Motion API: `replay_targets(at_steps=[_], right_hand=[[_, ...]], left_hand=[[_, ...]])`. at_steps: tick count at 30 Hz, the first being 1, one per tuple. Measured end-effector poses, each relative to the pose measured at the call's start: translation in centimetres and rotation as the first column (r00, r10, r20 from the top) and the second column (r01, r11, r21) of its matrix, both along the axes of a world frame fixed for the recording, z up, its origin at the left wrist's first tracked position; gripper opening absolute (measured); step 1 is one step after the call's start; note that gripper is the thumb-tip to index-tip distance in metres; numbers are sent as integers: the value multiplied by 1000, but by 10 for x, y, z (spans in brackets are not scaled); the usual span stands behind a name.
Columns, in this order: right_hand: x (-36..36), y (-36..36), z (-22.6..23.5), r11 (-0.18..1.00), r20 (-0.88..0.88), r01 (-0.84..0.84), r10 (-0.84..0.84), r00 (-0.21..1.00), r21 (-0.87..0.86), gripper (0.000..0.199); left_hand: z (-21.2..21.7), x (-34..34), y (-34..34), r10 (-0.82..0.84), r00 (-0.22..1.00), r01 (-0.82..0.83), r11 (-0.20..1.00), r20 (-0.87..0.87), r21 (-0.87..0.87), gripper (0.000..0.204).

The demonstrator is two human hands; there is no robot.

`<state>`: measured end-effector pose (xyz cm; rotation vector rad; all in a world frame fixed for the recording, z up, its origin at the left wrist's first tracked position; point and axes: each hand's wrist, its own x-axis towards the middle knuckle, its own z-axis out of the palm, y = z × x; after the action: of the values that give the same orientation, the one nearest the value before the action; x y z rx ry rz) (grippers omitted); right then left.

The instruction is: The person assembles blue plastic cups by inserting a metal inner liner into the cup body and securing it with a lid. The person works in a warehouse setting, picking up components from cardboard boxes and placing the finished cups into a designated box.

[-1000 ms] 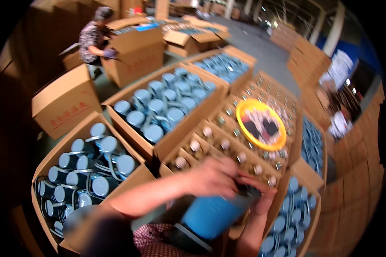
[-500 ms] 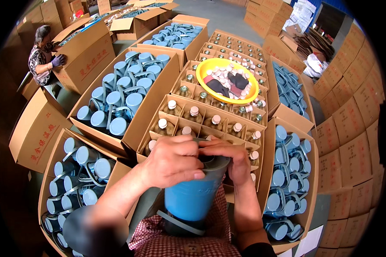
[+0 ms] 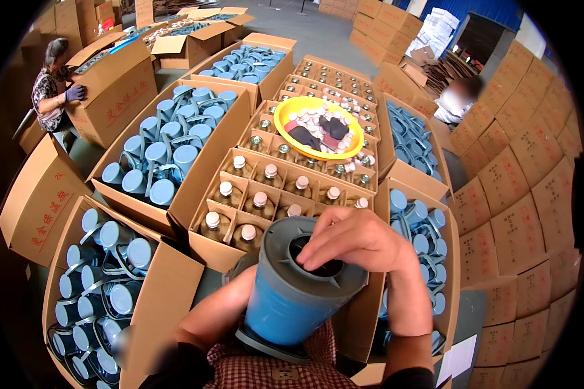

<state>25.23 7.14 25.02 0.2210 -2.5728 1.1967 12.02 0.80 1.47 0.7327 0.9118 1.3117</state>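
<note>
A blue thermos jug casing [image 3: 282,305] stands tilted on my lap, its grey ring-shaped end [image 3: 285,246] facing up with a dark round opening. My left hand [image 3: 245,285] is around the casing's left side; its fingers are hidden behind it. My right hand [image 3: 363,240] bends over the ring, thumb and fingers pressed together inside the opening; whatever they grip cannot be made out. A grey strap-like handle [image 3: 269,347] shows at the casing's lower end. Just beyond stands a divided carton [image 3: 204,243] of glass bottles with pale caps [image 3: 259,198].
A yellow basin [image 3: 284,134] holding pale caps and dark cloths rests on the bottle cartons. Open cartons of blue jugs [image 3: 156,152] flank me. Stacked cartons [image 3: 506,230] rise at right. A gloved co-worker [image 3: 52,97] handles a carton at left; another person [image 3: 457,100] is at far right.
My left hand has left the top ring and gone down the casing's left side. My right fingers have moved into the opening. The casing tilts more, and a person appears at far right.
</note>
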Motion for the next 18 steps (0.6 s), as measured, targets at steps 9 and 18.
replay_targets(at_steps=[9, 18], right_hand=[[24, -59, 60, 810, 221, 281, -443, 869, 515, 30], [62, -49, 8, 857, 119, 492, -510, 852, 153, 22]], left_hand=[[-2, 25, -10, -253, 962, 268, 947, -104, 178, 31], [77, 6, -96, 189, 890, -140, 979, -414, 148, 33]])
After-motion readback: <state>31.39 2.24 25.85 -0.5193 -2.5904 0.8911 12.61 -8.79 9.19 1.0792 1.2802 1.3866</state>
